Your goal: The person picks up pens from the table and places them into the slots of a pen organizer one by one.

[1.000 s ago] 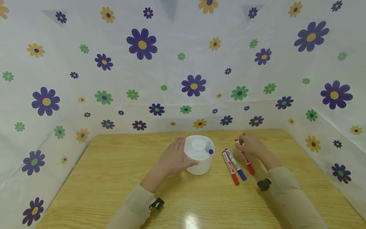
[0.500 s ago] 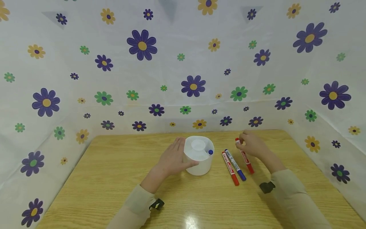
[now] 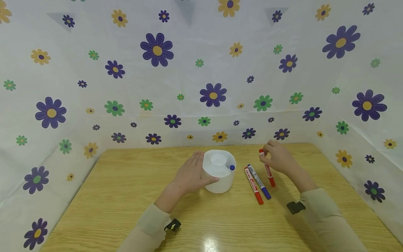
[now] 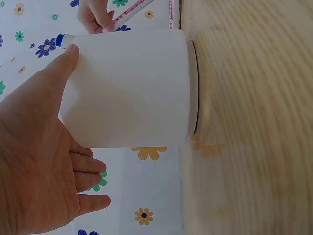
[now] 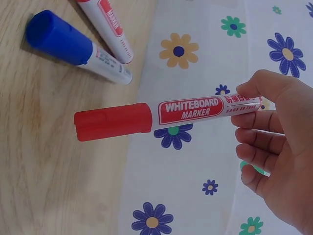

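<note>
My left hand [image 3: 187, 175] holds the side of a white round pen holder [image 3: 220, 182], thumb on its near wall and fingers round its left side. In the left wrist view its palm [image 4: 34, 176] faces the holder. A blue-ended marker [image 3: 232, 167] stands inside the holder. My right hand [image 3: 277, 157] pinches a red whiteboard marker [image 3: 268, 171] by its far end between thumb and index finger. In the right wrist view, the red cap [image 5: 115, 122] points away from the hand and the other fingers curl loosely below the barrel.
Between the holder and my right hand lie a second red marker [image 3: 253, 184] and a blue marker [image 3: 259, 181], side by side on the wooden table [image 3: 132, 210]. A flower-print sheet [image 3: 189, 70] hangs behind the table and along both sides.
My right hand has risen slightly, bringing the red marker up with it; the marker's red cap end has shifted up and left. The left hand and holder stay in place.
</note>
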The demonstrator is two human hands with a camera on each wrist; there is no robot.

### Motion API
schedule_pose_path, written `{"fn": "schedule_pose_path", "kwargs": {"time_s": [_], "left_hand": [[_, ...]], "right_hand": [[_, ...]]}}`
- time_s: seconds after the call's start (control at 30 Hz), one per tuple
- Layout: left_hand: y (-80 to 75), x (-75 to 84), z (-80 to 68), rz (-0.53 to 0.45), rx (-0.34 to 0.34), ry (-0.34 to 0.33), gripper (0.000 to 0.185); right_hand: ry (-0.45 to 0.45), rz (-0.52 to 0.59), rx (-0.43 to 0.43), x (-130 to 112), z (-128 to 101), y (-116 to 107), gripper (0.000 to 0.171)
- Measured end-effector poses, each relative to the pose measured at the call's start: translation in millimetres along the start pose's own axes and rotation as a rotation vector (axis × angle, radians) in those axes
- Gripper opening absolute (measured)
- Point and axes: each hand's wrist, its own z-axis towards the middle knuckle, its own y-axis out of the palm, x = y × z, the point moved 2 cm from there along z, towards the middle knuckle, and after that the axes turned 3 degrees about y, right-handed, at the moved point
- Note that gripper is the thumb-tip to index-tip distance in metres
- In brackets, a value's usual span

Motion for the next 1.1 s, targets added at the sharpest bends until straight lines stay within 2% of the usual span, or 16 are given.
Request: {"fn": "schedule_pose_path", "kwargs": {"time_s": [0.37, 0.57, 0.77, 1.1], "left_hand": [[-0.6, -0.2, 0.2, 0.005, 0.016, 0.009, 0.113], [0.8, -0.5, 0.1, 0.003, 0.011, 0.005, 0.112], [-0.4, 0.9, 0.0, 0.005, 0.016, 0.01, 0.112], [-1.1, 1.8, -0.9, -0.008, 0.014, 0.006, 0.112]], "right_hand": [[-0.032, 0.068, 0.15, -14.0, -3.6, -11.2, 0.012], [-0.088, 0.124, 0.272, -26.1, -7.8, -18.9, 0.01], [-0.122, 0.226, 0.358, -35.3, -9.2, -25.9, 0.008], [-0.047, 0.445, 0.41, -48.7, -14.3, -33.6, 0.007]]}}
